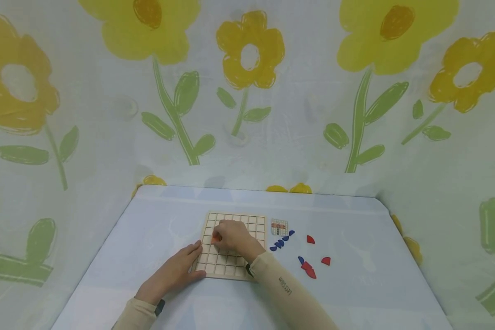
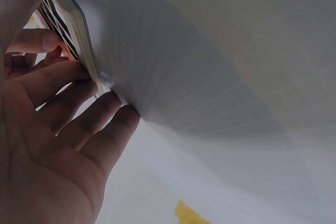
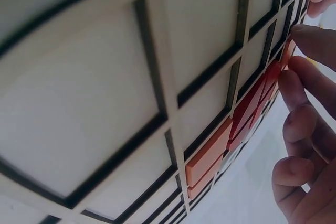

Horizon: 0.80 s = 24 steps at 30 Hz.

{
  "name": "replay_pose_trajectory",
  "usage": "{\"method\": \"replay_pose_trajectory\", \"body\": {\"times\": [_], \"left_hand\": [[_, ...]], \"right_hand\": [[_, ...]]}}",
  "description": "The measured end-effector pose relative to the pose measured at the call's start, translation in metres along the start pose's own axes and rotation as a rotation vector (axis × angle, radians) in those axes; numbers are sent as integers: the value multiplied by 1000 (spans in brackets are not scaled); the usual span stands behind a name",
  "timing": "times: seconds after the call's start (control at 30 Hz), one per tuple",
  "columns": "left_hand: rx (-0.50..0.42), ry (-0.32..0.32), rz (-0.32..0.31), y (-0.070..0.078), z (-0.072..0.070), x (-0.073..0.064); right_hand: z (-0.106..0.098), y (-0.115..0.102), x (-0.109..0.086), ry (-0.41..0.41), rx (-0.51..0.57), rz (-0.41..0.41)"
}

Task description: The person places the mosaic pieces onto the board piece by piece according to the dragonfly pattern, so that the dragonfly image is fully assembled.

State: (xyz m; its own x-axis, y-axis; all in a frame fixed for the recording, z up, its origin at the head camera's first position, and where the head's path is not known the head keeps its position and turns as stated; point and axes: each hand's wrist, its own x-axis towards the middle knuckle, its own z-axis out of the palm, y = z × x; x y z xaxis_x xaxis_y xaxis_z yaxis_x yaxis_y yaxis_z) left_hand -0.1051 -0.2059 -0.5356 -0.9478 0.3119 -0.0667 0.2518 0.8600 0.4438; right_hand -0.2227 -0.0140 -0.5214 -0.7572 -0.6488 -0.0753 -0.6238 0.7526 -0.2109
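Observation:
A light wooden grid board (image 1: 222, 270) lies on the table. My right hand (image 1: 235, 236) is over its upper left part, pinching a small orange piece (image 3: 287, 52) between thumb and index finger at the grid. In the right wrist view, orange pieces (image 3: 209, 153) and red pieces (image 3: 248, 109) sit in nearby squares; in the head view the hand covers most of them. My left hand (image 1: 177, 272) rests at the board's lower left corner, its fingers touching the left edge and its thumb by the front edge. Those fingers look fairly straight in the left wrist view.
Right of the board lies a small pattern card (image 1: 279, 227). Several blue half-round pieces (image 1: 279, 244) trail beside it. Red pieces (image 1: 310, 239) are scattered farther right, some touching a blue one. A flowered cloth wall (image 1: 272, 151) rises behind the table.

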Motion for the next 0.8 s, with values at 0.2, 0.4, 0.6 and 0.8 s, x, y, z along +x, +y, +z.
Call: {"method": "replay_pose_trajectory", "body": {"times": [0.2,0.4,0.6,0.8], "left_hand": [[5,-7,-12,1,-1,0],[17,-4,-6,0,0,0],[25,-4,-10,-1,1,2],[20,-10,-24,-1,2,3]], "right_hand": [[-1,0,-6,50,2,-8],[-6,2,-19,135,40,-39],[-14,4,-34,190,82,-31],[-18,9,-48,261,110,-22]]}}
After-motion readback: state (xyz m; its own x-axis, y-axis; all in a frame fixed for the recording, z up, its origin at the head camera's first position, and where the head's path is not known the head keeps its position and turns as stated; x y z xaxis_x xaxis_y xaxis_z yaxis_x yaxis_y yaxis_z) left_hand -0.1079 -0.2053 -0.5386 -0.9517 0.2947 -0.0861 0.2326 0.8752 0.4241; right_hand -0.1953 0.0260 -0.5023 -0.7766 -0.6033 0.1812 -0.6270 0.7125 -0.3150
